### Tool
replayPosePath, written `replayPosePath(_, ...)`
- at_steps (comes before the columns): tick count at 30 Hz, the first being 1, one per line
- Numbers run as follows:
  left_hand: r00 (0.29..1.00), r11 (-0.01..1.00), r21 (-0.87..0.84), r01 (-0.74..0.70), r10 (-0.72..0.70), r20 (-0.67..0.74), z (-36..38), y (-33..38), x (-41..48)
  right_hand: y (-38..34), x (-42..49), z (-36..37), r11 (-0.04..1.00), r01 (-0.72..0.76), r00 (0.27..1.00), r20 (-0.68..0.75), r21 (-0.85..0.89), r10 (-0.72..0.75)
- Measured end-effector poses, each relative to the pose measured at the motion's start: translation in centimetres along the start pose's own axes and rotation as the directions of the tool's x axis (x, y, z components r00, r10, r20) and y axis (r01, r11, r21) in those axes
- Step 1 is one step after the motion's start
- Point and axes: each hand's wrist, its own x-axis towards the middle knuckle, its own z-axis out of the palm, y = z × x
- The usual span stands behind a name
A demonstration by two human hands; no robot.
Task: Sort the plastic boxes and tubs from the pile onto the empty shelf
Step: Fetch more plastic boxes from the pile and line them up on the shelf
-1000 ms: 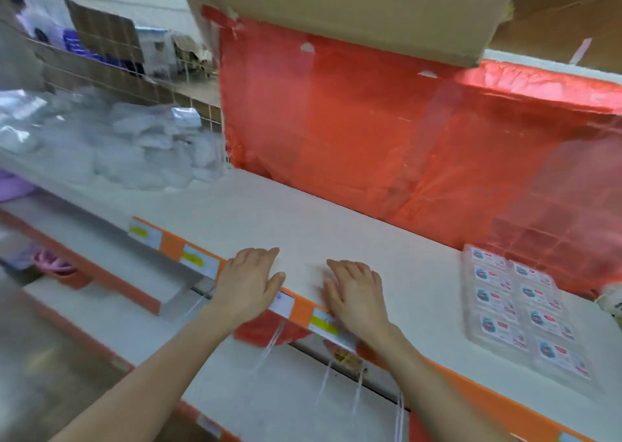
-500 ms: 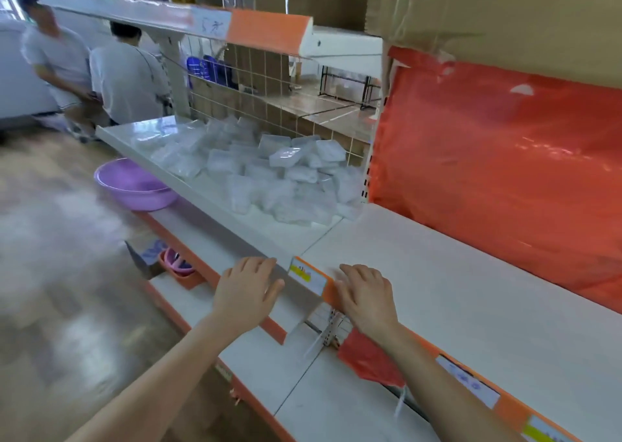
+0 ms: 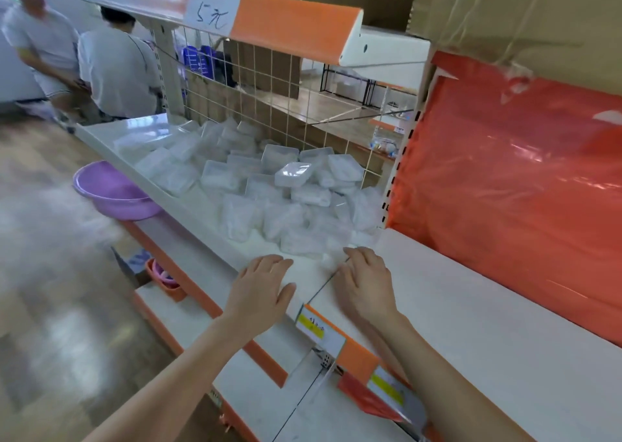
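Hands, 2: left hand, right hand, both flat, empty. Pile, 1: perhaps dozens of boxes. Basin, 1.

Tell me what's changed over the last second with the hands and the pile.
Both hands moved left along the shelf front, from before the red sheet to the seam between shelves, then forward. The left hand and right hand now lie flat just short of the pile. Nothing was picked up or let go. The pile looks undisturbed.
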Motion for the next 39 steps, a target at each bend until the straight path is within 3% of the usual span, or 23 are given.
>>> replayPosePath(7,0.995,0.998,-0.012,-0.057,0.056,-0.087,-0.4,0.4,5.2,0.9,5.0,0.4,1.000,-0.020,0.999,0.047,0.020,0.019)
replayPosePath(12,0.999,0.996,0.087,-0.036,0.034,0.026,0.6,0.9,7.2,0.9,6.3,0.8,0.999,0.024,0.992,0.122,-0.031,-0.020)
replayPosePath(24,0.998,0.996,0.091,0.008,-0.014,0.060,0.7,1.3,6.7,1.9,5.8,0.4,0.986,-0.062,0.998,0.020,0.152,0.059)
replayPosePath(30,0.998,0.996,-0.075,0.055,-0.056,-0.011,0.6,1.8,6.8,3.0,4.9,-1.0,0.916,-0.059,0.979,-0.158,0.396,0.132)
replayPosePath(33,0.999,0.971,-0.237,0.012,-0.023,-0.041,-0.1,3.1,7.2,3.1,4.2,-1.3,0.911,0.095,0.959,-0.283,0.402,0.025)
replayPosePath(36,0.999,0.833,-0.553,0.019,-0.040,-0.025,-0.6,4.3,7.6,3.6,3.6,-1.2,0.887,0.314,0.890,-0.429,0.338,-0.152)
replayPosePath(39,0.999,0.740,-0.672,0.042,-0.049,0.008,-0.9,4.6,8.2,3.8,2.9,-1.3,0.859,0.418,0.821,-0.528,0.296,-0.218)
